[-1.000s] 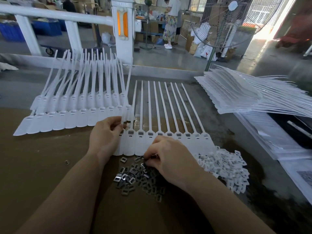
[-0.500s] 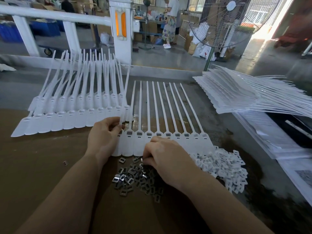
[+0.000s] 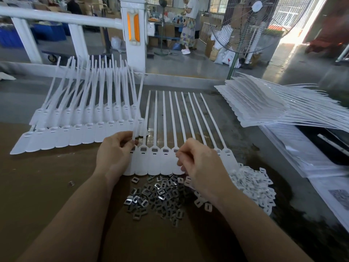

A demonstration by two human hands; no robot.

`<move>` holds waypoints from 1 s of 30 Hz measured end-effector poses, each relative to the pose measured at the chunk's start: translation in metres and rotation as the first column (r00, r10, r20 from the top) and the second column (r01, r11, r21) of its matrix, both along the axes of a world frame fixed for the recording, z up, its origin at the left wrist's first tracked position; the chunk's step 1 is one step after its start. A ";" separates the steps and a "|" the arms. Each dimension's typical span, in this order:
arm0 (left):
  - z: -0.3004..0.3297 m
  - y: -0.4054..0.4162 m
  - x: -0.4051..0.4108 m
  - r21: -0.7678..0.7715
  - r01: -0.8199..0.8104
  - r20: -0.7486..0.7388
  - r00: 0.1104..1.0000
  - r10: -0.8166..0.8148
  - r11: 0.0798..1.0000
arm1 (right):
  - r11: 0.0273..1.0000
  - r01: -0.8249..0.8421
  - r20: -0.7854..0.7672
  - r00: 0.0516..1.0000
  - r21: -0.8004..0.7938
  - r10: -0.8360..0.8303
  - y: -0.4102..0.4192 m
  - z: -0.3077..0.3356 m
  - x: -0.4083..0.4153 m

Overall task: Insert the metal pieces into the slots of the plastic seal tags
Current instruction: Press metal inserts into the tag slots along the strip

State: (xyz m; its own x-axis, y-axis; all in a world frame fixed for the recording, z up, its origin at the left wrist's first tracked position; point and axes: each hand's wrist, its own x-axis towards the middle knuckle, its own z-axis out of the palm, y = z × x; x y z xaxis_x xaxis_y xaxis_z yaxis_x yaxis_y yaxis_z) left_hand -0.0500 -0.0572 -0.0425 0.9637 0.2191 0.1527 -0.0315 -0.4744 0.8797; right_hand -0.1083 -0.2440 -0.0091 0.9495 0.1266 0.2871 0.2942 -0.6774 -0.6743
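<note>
Nearest you: a loose heap of small square metal pieces (image 3: 156, 197) on the brown cardboard work surface (image 3: 47, 186), too many to count. One stray metal clip (image 3: 71, 184) lies apart to the left. To the right, touching the heap, a pile of small white plastic caps (image 3: 251, 184), also uncountable.

Change since a second ago: your right hand (image 3: 200, 167) has lifted off the metal heap and now sits over the heads of the tag row, fingers curled, thumb and forefinger pinched together. Whether a metal piece is in the pinch you cannot tell; it is hidden. Your left hand (image 3: 115, 154) has barely shifted; it still pinches the thin strap of one white plastic seal tag (image 3: 138, 104), which stands tilted up away from the table.

Just beyond the hands: the flat row of white plastic seal tags (image 3: 166, 159), about ten straps fanning away from you. Four slots show in the open between the hands; two of them, at left, look filled with something grey.

Far left: finished white tags in two overlapping rows (image 3: 75, 133), roughly eleven or twelve each, straps pointing up.

Far right: a tall fanned stack of white tag sheets (image 3: 264, 108), with printed paper (image 3: 336, 195) beneath, its print unreadable.

Farthest: a white railing post with an orange reflector (image 3: 133, 29), and a standing wire-cage fan (image 3: 249, 23).
</note>
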 end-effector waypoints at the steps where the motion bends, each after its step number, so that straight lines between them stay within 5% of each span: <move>1: 0.000 0.000 0.000 -0.001 0.000 -0.001 1.000 0.000 1.000 | 0.999 0.016 -0.035 0.999 0.044 -0.015 -0.004 0.001 0.001; 16: -0.002 0.000 0.001 -0.001 0.004 0.003 1.000 -0.004 1.000 | 0.861 0.343 -0.236 0.934 0.376 -0.269 -0.072 0.006 0.029; 21: -0.002 0.001 0.001 -0.005 0.007 -0.001 1.000 -0.007 1.000 | 0.920 0.344 -0.146 0.936 0.188 -0.320 -0.079 0.006 0.035; 30: -0.005 0.003 0.004 0.021 -0.012 0.018 1.000 0.012 1.000 | 0.926 0.361 -0.155 0.927 0.113 -0.342 -0.083 -0.002 0.043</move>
State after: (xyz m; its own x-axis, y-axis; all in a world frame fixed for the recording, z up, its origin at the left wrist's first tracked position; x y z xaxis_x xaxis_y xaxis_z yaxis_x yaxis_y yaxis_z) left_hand -0.0458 -0.0545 -0.0472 0.9581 0.2270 0.1748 -0.0416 -0.4936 0.8687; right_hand -0.0652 -0.3274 -0.0108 0.9557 -0.2539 0.1487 -0.0427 -0.6198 -0.7836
